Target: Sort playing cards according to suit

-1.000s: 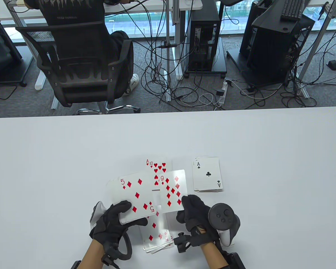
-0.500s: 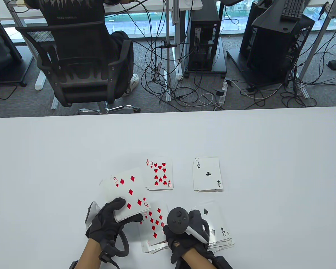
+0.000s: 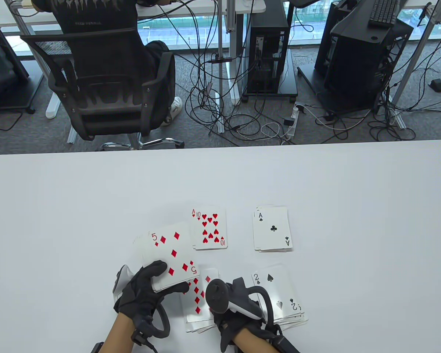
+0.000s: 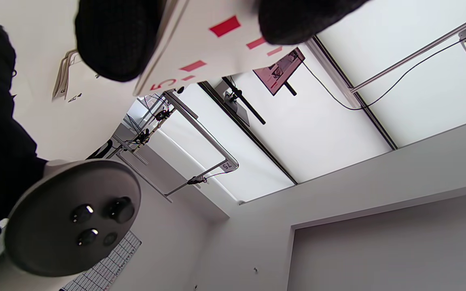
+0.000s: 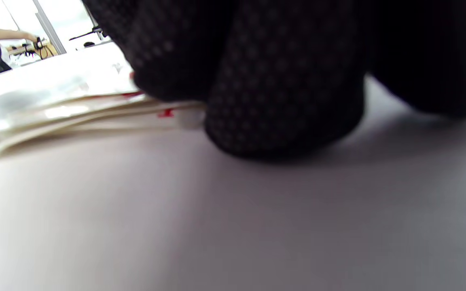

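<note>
At about seven o'clock on the white table (image 3: 58, 206), the left hand (image 3: 143, 292) grips a face-up deck (image 3: 169, 257) with the five of diamonds on top, thumb curled over the near corner and fingers underneath; the left wrist view shows what the table view hides, the fingertips (image 4: 115, 38) wrapped under the deck's edge. Just right of it, at six o'clock, lies the diamond pile (image 3: 198, 301), and the right hand (image 3: 235, 312) sits at its right edge. From above a tracker (image 3: 220, 298) covers the fingers, but the right wrist view, blurred, shows gloved fingertips (image 5: 281, 101) pressed down at the pile's edge (image 5: 75, 113); whether they pinch a card cannot be told. Toward twelve o'clock from the diamonds rests the heart pile (image 3: 209, 228), ten on top. Further right are the club pile (image 3: 272, 230) topped by an ace and, nearer, the spade pile (image 3: 281, 298) topped by a two. Beyond the table, a person sits in a mesh chair (image 3: 103, 84) at eleven o'clock.
</note>
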`<act>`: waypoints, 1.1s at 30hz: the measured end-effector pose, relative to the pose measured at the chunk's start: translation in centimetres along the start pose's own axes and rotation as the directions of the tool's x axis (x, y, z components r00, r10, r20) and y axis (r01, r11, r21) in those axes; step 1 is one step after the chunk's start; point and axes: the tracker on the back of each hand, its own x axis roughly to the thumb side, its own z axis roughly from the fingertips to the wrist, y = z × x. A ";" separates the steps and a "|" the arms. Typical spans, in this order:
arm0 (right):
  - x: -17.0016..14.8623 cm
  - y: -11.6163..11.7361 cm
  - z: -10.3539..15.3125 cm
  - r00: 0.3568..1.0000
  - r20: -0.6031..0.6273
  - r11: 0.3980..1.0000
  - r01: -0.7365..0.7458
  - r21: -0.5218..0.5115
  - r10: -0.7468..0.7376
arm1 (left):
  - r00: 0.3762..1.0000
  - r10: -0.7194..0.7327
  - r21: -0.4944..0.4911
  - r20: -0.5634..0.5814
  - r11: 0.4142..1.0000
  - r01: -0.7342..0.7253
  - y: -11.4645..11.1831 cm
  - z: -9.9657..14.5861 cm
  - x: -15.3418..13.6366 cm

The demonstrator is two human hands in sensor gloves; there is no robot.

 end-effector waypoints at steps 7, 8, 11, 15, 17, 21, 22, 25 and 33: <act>-1.5 -3.6 1.4 0.928 0.215 0.857 0.364 -0.364 -0.303 | 0.999 -0.027 -0.041 -0.043 0.999 0.026 -0.7 -0.3 -0.6; -1.5 -3.8 1.5 0.920 0.234 0.842 0.384 -0.379 -0.314 | 0.998 -0.030 -0.045 -0.048 0.999 0.028 -0.8 -0.3 -0.7; -1.8 -4.4 2.1 0.874 0.312 0.755 0.481 -0.446 -0.373 | 0.995 -0.056 -0.070 -0.080 0.996 0.051 -1.3 -0.5 -1.3; -1.6 -4.2 2.3 0.848 0.348 0.729 0.525 -0.439 -0.401 | 0.989 -0.093 -0.097 -0.116 0.992 0.082 -1.9 -0.7 -2.0; -1.3 -4.0 2.2 0.857 0.350 0.747 0.505 -0.431 -0.378 | 0.987 -0.097 -0.106 -0.126 0.991 0.084 -2.1 -0.8 -2.2; -0.9 -3.9 2.4 0.878 0.343 0.765 0.465 -0.446 -0.334 | 0.983 -0.114 -0.122 -0.145 0.988 0.097 -2.4 -0.9 -2.7; -0.8 -3.9 2.4 0.880 0.340 0.763 0.461 -0.452 -0.330 | 0.982 -0.116 -0.126 -0.147 0.987 0.098 -2.5 -0.9 -2.7; -0.8 -3.9 2.5 0.891 0.332 0.761 0.441 -0.475 -0.310 | 0.983 -0.111 -0.139 -0.149 0.986 0.090 -2.7 -1.0 -2.8; -1.6 -4.3 2.8 0.840 0.358 0.661 0.542 -0.520 -0.408 | 0.983 -0.112 -0.168 -0.148 0.982 0.087 -2.9 -1.0 -2.9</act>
